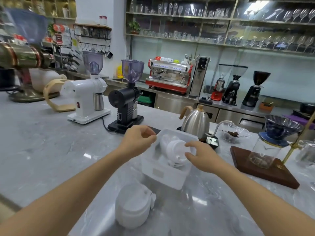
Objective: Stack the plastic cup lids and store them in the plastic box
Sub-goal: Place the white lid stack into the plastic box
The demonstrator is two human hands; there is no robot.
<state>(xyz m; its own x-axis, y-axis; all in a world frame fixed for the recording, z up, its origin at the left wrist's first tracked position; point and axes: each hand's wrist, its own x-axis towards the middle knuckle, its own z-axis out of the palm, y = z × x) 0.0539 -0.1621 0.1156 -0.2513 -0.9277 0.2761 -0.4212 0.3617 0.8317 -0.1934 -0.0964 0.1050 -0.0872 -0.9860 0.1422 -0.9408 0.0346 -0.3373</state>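
White cup lids (175, 151) stacked inside the translucent plastic box (163, 174) on the grey marble counter (42, 142). Right hand (201, 155) over the box, fingers spread beside the stack, contact unclear. Left hand (139, 139) loosely curled at the box's far-left rim, holding nothing. Second lid stack (133, 205) nearer, on the counter.

Left hand (139, 139) loosely curled, right hand (200, 155) fingers spread

hands 2 | plastic box (163, 174) 1 | lid stacks 2 – one in box, one on counter | kettle (196, 122) 1 | near grinders 2 – white, black
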